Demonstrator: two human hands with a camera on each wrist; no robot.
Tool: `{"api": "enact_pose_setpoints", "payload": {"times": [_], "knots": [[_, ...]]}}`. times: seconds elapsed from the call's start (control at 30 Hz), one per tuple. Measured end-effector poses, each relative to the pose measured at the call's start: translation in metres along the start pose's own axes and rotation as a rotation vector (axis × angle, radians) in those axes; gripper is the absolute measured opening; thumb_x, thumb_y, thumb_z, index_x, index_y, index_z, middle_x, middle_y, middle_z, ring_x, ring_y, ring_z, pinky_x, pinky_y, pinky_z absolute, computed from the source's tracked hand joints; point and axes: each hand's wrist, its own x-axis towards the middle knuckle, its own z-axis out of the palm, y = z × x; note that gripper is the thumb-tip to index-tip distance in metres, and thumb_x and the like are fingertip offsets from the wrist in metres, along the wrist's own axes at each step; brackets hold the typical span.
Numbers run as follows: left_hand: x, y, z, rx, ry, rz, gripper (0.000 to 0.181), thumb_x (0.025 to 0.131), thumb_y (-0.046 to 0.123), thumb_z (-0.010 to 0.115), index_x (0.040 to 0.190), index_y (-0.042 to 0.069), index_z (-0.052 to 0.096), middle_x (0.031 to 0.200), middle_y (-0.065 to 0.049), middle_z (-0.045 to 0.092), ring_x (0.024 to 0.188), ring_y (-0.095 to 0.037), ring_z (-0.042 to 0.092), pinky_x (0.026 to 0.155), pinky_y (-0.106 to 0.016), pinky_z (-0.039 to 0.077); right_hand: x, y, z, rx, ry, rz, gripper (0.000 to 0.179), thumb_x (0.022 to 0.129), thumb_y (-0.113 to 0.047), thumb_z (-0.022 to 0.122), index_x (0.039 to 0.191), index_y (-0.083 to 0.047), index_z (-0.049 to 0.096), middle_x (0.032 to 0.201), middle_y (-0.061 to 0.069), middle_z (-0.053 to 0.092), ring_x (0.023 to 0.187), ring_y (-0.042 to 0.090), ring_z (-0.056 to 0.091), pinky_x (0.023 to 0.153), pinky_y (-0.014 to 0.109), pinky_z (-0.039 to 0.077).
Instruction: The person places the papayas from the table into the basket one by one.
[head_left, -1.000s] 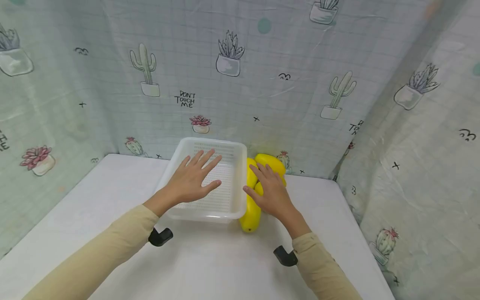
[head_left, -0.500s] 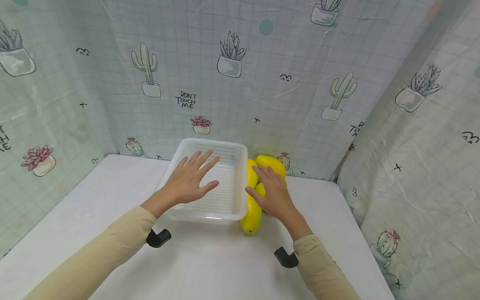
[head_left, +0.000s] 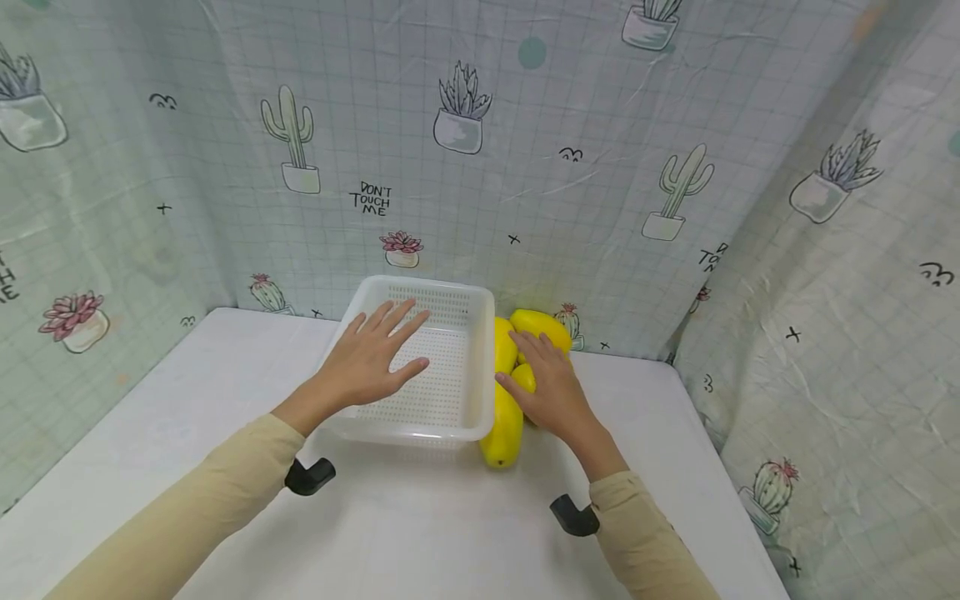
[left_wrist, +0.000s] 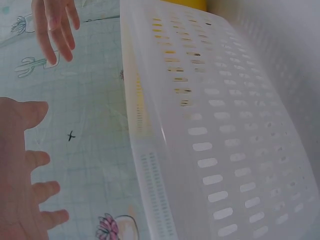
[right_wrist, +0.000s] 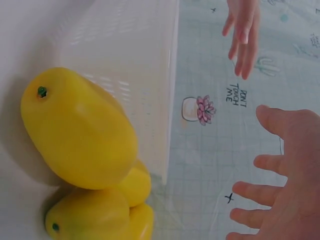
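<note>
A white perforated plastic basket point(head_left: 435, 434) stands on the table. My left hand point(head_left: 360, 363), fingers spread, hovers above its left half with nothing in the grasp. To the basket's right, several smooth yellow fruits that look like mangoes point(head_left: 502, 437) lie in a cluster, another mango point(head_left: 543, 323) at the back. Over them hangs my right hand point(head_left: 551, 390), fingers extended, hiding part of the cluster. The right wrist view shows a large mango point(right_wrist: 75, 125) with a green stem end beside the basket wall, apart from my fingers. In the left wrist view the basket's slotted side point(left_wrist: 175, 130) is below my hand.
The white table point(head_left: 442, 533) extends in front of the basket and to both sides. Behind it hangs a cactus-print curtain point(head_left: 510, 192), close to the basket's far rim. A black angled piece point(head_left: 310, 477) sits by the left wrist, a similar black piece point(head_left: 574, 516) by the right.
My left hand has drifted slightly left over the basket, and my right hand slightly to the right over the mangoes. The basket and the fruits have stayed in place.
</note>
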Motion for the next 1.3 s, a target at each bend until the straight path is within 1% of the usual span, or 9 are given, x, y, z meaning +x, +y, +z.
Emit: {"api": "enact_pose_setpoints", "payload": {"times": [0.37, 0.6, 0.73, 0.87, 1.1, 1.3], "knots": [[-0.001, -0.007, 0.003, 0.002, 0.014, -0.004, 0.072, 0.094, 0.055, 0.048, 0.154, 0.024, 0.025, 0.162, -0.008, 0.021, 0.147, -0.039, 0.021, 0.113, -0.067, 0.021, -0.001, 0.004, 0.004, 0.032, 0.011, 0.018, 0.065, 0.092, -0.042, 0.061, 0.147, -0.016, 0.04, 0.153, 0.007, 0.04, 0.146, 0.035, 0.028, 0.116, 0.059, 0.022], [-0.003, -0.009, 0.005, 0.004, 0.01, -0.017, 0.072, 0.094, 0.055, 0.048, 0.155, 0.024, 0.024, 0.162, -0.008, 0.02, 0.147, -0.039, 0.021, 0.113, -0.067, 0.021, -0.002, 0.007, 0.006, 0.051, -0.011, 0.049, 0.065, 0.093, -0.044, 0.059, 0.149, -0.02, 0.037, 0.155, 0.003, 0.038, 0.148, 0.031, 0.024, 0.118, 0.056, 0.021], [-0.004, -0.012, 0.005, 0.009, 0.005, -0.025, 0.071, 0.094, 0.054, 0.047, 0.155, 0.025, 0.024, 0.163, -0.008, 0.02, 0.147, -0.038, 0.021, 0.113, -0.066, 0.021, -0.002, 0.009, 0.007, 0.06, -0.014, 0.05, 0.064, 0.094, -0.044, 0.058, 0.149, -0.019, 0.037, 0.155, 0.003, 0.038, 0.148, 0.03, 0.024, 0.118, 0.055, 0.021], [-0.006, -0.014, 0.006, 0.001, 0.003, -0.029, 0.071, 0.094, 0.054, 0.047, 0.154, 0.025, 0.024, 0.163, -0.008, 0.02, 0.147, -0.038, 0.021, 0.113, -0.065, 0.021, -0.002, 0.01, 0.008, 0.077, -0.016, 0.058, 0.065, 0.094, -0.045, 0.058, 0.148, -0.016, 0.037, 0.155, 0.004, 0.038, 0.148, 0.03, 0.024, 0.119, 0.055, 0.021], [-0.008, -0.015, 0.007, -0.002, 0.005, -0.03, 0.071, 0.094, 0.056, 0.047, 0.154, 0.025, 0.024, 0.163, -0.007, 0.019, 0.147, -0.039, 0.021, 0.113, -0.066, 0.021, -0.003, 0.011, 0.008, 0.08, -0.028, 0.086, 0.064, 0.094, -0.045, 0.057, 0.149, -0.019, 0.036, 0.155, 0.005, 0.038, 0.148, 0.029, 0.024, 0.119, 0.052, 0.022], [-0.009, -0.018, 0.008, -0.01, 0.006, -0.04, 0.071, 0.094, 0.055, 0.048, 0.154, 0.025, 0.024, 0.163, -0.007, 0.019, 0.147, -0.039, 0.022, 0.113, -0.066, 0.02, -0.005, 0.014, 0.009, 0.091, -0.019, 0.091, 0.064, 0.094, -0.044, 0.058, 0.148, -0.017, 0.037, 0.155, 0.005, 0.038, 0.147, 0.028, 0.027, 0.118, 0.051, 0.024]]}}
